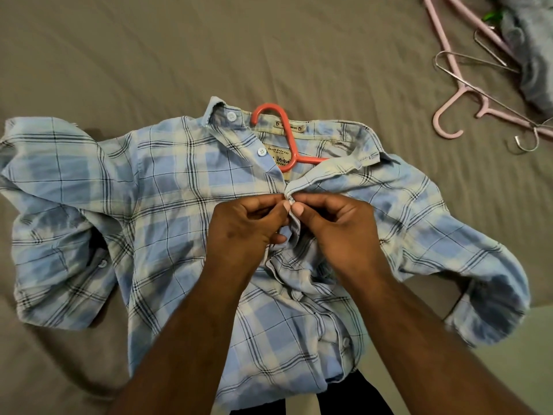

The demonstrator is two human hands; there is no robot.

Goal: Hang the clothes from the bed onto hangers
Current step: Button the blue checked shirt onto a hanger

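Note:
A light blue plaid shirt [167,211] lies spread face up on the bed. An orange hanger [284,136] sits inside its collar, with the hook poking out past the neckline. My left hand [248,229] and my right hand [338,229] meet at the shirt's front placket, just below the collar. Each hand pinches one edge of the placket between thumb and fingers, at a button. The shirt's lower front is bunched up beneath my wrists.
The brown bedsheet [149,55] covers the bed. Pink plastic hangers [449,115] and thin metal hangers [478,62] lie in a heap at the upper right. A grey garment [535,55] lies by them at the right edge.

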